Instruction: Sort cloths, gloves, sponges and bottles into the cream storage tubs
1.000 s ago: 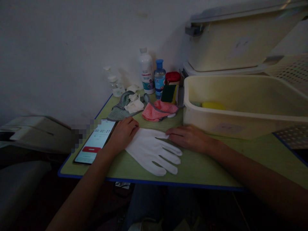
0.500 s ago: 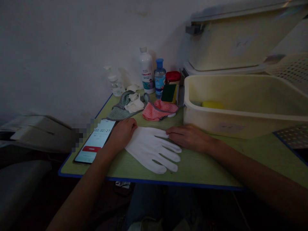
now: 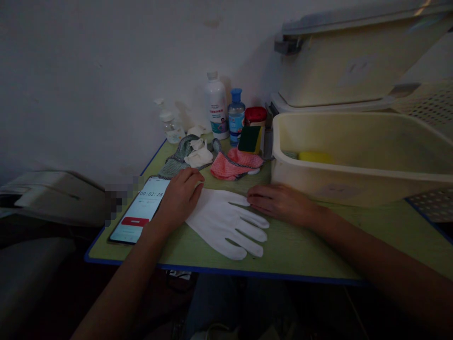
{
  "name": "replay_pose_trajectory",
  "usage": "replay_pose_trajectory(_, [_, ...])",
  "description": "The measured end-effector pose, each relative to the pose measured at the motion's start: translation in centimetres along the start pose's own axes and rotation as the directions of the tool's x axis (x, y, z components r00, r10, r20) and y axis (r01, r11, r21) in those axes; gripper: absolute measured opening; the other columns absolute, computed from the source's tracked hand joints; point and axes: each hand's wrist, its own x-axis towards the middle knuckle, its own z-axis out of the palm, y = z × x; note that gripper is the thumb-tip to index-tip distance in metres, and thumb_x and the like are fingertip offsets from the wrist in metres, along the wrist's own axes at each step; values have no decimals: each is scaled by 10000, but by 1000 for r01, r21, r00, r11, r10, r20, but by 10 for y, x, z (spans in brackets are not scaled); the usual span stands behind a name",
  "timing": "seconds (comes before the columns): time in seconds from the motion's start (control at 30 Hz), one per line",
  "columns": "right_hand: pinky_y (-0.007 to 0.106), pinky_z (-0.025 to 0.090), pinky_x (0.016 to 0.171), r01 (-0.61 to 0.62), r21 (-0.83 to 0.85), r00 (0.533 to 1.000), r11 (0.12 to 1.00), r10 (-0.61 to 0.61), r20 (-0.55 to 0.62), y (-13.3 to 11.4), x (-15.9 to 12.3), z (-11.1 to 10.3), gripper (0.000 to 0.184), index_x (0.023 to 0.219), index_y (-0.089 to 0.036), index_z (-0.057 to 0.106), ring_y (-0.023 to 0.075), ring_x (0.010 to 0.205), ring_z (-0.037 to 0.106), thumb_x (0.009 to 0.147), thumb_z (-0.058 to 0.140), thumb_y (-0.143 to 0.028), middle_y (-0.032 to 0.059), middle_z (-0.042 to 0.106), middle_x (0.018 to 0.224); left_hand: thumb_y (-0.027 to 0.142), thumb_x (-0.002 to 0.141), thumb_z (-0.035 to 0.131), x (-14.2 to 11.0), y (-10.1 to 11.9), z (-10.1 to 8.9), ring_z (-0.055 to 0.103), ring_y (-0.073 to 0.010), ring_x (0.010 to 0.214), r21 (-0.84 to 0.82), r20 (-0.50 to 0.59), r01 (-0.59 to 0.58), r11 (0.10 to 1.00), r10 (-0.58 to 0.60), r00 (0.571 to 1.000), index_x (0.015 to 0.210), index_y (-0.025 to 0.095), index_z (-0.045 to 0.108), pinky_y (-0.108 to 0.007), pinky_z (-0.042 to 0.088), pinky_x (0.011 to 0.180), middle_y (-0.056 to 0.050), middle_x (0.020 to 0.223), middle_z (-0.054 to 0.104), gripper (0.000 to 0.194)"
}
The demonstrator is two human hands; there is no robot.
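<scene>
A white cotton-type glove (image 3: pixel 222 217) is laid flat, palm area smooth and fingers spread, on the green, blue-edged tabletop (image 3: pixel 304 255). Its cuff corner is covered by the left hand (image 3: pixel 182 193), whose fingers are bent and set together; whether fabric is pinched cannot be told. The topmost glove fingertip is met by the right hand (image 3: pixel 278 202), its fingers pressed together, any pinch being hidden. By this two-ended contact the glove is presumably held straight. A smartphone (image 3: pixel 136 208) with its timer display face up is partly overlapped by the left wrist, likely placed for easy reading. Crumpled cloths, bottles and a cream plastic bin (image 3: pixel 318 182) are noted near a dim, stained wall (image 3: pixel 106 85)
</scene>
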Motion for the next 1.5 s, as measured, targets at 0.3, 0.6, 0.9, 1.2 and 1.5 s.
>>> replay_pose_trajectory(0.3, [254,484,637,-1,-112,997,994,10,74,-4,6,-5,173,916,-124,651,134,713,611,907,480,-150,51,661,827,380,948,280,-3,20,5,247,-192,1391,-209,358,-220,953,284,890,1398,137,322,-398,227,1135,-108,1508,273,513])
replay_pose_trajectory(0.6, [276,459,629,69,-219,991,973,-41,130,-5,9,-3,164,936,-126,636,162,772,604,903,476,-147,74,661,873,507,927,256,-5,18,14,128,-201,1423,-94,476,-305,948,312,822,1441,112,201,-408,159,1143,-130,1532,149,651])
replay_pose_trajectory(0.9, [292,434,579,77,-257,987,963,-37,158,-14,18,-13,235,884,-121,638,178,736,615,922,406,-119,73,665,810,530,917,277,-6,18,14,180,-216,1412,-108,438,-301,948,317,841,1441,147,212,-409,187,1133,-132,1527,180,652])
replay_pose_trajectory(1.2, [275,426,589,46,-267,972,963,19,235,-16,18,-14,237,842,-123,634,161,714,611,908,409,-95,80,657,791,547,912,262,-5,18,14,182,-230,1411,-86,455,-289,953,296,840,1441,147,213,-437,199,1122,-124,1531,162,666])
replay_pose_trajectory(1.5, [287,445,569,101,-285,965,953,-25,261,-14,7,-23,133,803,-124,646,174,655,602,815,537,-48,61,635,719,559,901,289,-4,18,14,194,-236,1408,-74,460,-273,959,276,844,1452,141,178,-418,189,1122,-143,1529,163,700])
